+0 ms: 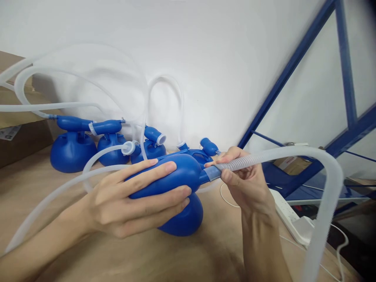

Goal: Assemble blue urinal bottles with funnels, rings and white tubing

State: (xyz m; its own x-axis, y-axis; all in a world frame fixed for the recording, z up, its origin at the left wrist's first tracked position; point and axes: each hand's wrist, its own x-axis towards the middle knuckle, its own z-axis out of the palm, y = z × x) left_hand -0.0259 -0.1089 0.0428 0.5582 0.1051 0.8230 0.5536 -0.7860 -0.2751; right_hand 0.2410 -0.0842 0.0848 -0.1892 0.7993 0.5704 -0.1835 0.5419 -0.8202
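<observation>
My left hand is wrapped around the rounded upper part of a blue plastic urinal bottle, which is tilted in front of me. Part of its body shows below the fingers. In my right hand, thumb and fingers pinch the end of a translucent corrugated hose. A clear sleeve on that hose end sits at the bottle's narrow blue spout; how far it is pushed on I cannot tell. From there the hose arches to the right and drops out of view at the bottom.
Several similar blue bottles with pale hoses stand along the white wall. A cardboard box is at the left. On the right are a white power strip with cables and a blue metal frame.
</observation>
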